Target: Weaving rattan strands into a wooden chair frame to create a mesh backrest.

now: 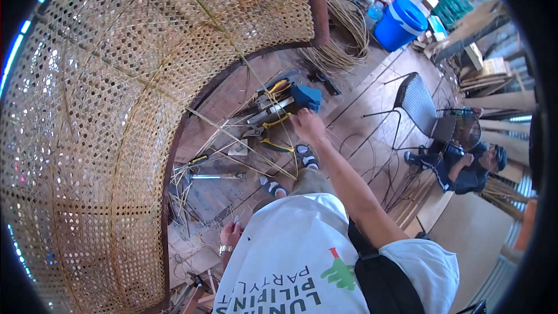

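A large woven cane panel [110,110] with a curved dark wooden frame [168,197] fills my left side. My right hand [308,125] reaches over the floor, fingers curled, beside yellow-handled pliers [273,144] and a blue cloth-like item [306,97]. Whether it grips anything is hard to make out. Low by my waist, my left hand [231,234] is closed around something small and pale that I cannot name. Around the pliers lie other hand tools, among them another yellow-handled one [279,86]. A hammer-like tool with a shiny shaft [216,176] rests near the frame.
Thin cane strands [218,122] trail from the panel across the tools. A coil of cane [346,35] lies at the back, near a blue bucket [400,23]. To the right are a dark woven chair [416,102], a seated person [468,168] and stacked wood [488,72].
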{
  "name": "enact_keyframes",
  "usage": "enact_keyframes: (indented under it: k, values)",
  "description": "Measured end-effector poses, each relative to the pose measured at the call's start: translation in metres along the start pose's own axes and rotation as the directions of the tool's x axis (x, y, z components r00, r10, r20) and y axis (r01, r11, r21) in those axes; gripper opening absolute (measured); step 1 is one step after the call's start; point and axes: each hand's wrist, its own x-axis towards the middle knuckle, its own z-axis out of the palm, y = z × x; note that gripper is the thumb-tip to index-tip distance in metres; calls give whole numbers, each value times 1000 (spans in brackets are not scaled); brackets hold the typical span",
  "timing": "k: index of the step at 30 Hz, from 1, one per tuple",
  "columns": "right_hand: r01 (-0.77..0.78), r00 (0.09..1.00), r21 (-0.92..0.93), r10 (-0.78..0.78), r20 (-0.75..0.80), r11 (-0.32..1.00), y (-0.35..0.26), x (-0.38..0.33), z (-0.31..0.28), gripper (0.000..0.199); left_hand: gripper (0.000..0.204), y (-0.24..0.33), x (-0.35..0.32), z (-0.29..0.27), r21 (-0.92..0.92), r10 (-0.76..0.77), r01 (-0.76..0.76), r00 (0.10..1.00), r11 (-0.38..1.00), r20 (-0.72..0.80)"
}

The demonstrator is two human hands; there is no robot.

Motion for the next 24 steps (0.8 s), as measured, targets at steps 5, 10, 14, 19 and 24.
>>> enact_keyframes:
  k: [5, 10, 14, 19, 24]
  values:
    - [20, 1000, 85, -20, 3, 996, -64, -5, 39, 48, 31, 4, 17, -23, -62, 39, -40, 999, 997, -10]
    - [-5, 1000, 114, 6, -12, 993, -43, -7, 36, 43, 33, 38, 15, -19, 93, 55, -63, 995, 994, 87]
    - [6, 1000, 157, -6, 1, 988, -23, -8, 19, 38, 35, 28, 1, -22, 153, 101, -111, 992, 982, 72]
    - [-1, 1000, 225, -5, 24, 974, -50, 8, 25, 33, 41, 63, 35, 10, 76, 162, -161, 987, 984, -7]
    - [-77, 995, 242, 60, 76, 967, -5, 9, 42, 28, 59, 295, 95, 72, -124, 208, -224, 970, 967, -129]
